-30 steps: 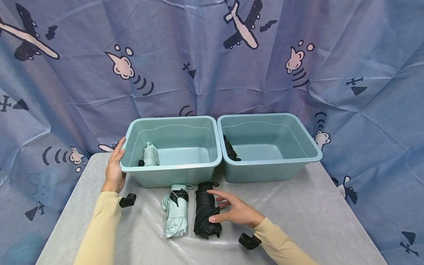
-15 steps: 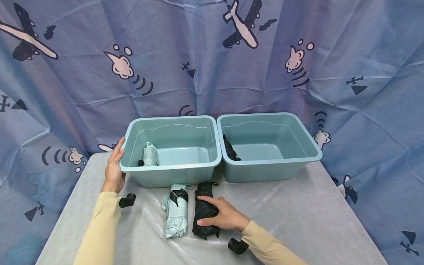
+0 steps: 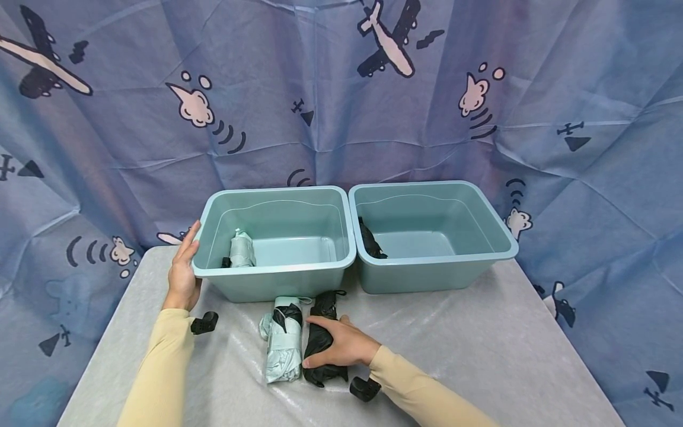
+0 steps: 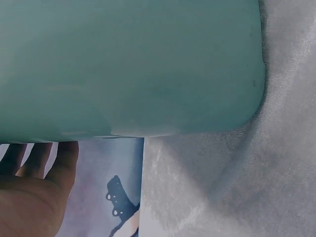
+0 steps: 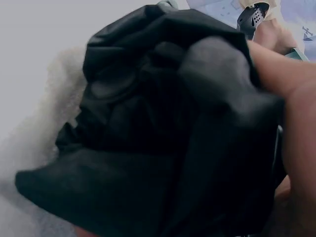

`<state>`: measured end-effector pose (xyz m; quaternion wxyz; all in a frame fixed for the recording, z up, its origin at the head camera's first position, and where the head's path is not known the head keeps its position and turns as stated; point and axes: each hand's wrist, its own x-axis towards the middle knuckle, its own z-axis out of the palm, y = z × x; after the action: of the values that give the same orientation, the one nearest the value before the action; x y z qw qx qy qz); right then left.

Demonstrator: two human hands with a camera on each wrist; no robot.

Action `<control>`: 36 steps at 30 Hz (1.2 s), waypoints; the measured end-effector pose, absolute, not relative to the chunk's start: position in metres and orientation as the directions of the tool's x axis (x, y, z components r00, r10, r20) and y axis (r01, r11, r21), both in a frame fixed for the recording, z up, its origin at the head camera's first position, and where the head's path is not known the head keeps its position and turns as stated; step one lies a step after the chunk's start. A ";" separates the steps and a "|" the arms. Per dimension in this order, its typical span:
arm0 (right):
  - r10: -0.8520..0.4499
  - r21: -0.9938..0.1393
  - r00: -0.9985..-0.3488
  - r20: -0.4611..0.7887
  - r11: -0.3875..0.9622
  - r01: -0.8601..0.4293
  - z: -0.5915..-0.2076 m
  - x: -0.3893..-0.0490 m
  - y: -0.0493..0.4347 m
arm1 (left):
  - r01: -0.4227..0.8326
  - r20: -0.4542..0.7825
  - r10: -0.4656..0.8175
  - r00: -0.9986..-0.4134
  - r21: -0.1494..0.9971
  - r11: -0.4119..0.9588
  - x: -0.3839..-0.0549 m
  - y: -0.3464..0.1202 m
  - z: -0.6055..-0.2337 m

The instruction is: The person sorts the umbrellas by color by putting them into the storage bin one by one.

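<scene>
My right hand (image 3: 344,344) grips a black folded umbrella (image 3: 318,339) on the table, thumb and fingers to either side of it. Its loose black cloth (image 5: 148,118) fills most of the right wrist view, slightly blurred. Just left of it lies a pale green folded umbrella (image 3: 285,353) with a dark patch near its top. My left hand (image 3: 184,279) rests against the left end of the left green bin (image 3: 283,283), fingers extended along its outside. The left wrist view shows the bin's wall (image 4: 148,64) and part of that hand (image 4: 39,197).
Inside the left bin, a pale green umbrella (image 3: 242,249) leans at the left. A black bundle (image 3: 372,240) lies along the left wall of the right green bin (image 3: 421,277). Both bins stand side by side on the pale table (image 3: 453,338), before a blue patterned curtain (image 3: 331,130).
My right hand has moved left onto the black umbrella and taken hold of it. The umbrella has shifted slightly left, toward the pale green one. My left hand stays at the bin.
</scene>
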<state>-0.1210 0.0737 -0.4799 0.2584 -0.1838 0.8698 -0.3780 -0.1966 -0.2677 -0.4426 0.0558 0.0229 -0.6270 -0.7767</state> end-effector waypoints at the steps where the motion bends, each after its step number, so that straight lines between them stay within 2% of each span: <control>1: -0.516 -0.749 -0.798 -0.313 0.650 -0.126 -0.480 -0.121 0.073 | 0.057 0.034 -0.116 -0.993 0.977 -0.205 -0.197 -0.268 -0.443; 5: -0.512 -0.771 -0.798 -0.316 0.629 -0.099 -0.483 -0.122 0.074 | 0.062 0.040 -0.113 -0.993 0.977 -0.204 -0.197 -0.268 -0.443; 9: -0.521 -0.833 -0.799 -0.298 0.551 -0.049 -0.489 -0.123 0.081 | 0.070 0.048 -0.114 -0.992 0.976 -0.206 -0.197 -0.268 -0.443; 16: -0.594 -0.947 -0.764 -0.252 0.316 0.066 -0.490 -0.122 0.094 | 0.068 0.046 -0.114 -0.992 0.978 -0.198 -0.197 -0.268 -0.443; 24: -0.703 -0.976 -0.687 -0.181 0.045 0.211 -0.475 -0.113 0.105 | 0.070 0.047 -0.113 -0.992 0.977 -0.203 -0.197 -0.269 -0.443; 29: -0.757 -0.975 -0.646 -0.098 -0.057 0.215 -0.464 -0.107 0.109 | 0.073 0.052 -0.104 -0.993 0.976 -0.205 -0.196 -0.269 -0.443; 36: -0.777 -0.967 -0.630 0.015 -0.171 0.188 -0.446 -0.098 0.112 | 0.073 0.054 -0.104 -0.993 0.979 -0.189 -0.196 -0.269 -0.443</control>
<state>-0.0984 0.1125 -0.4460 0.3366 -0.2681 0.5490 -0.7166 -0.1961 -0.2687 -0.4426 0.0574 0.0124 -0.6340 -0.7711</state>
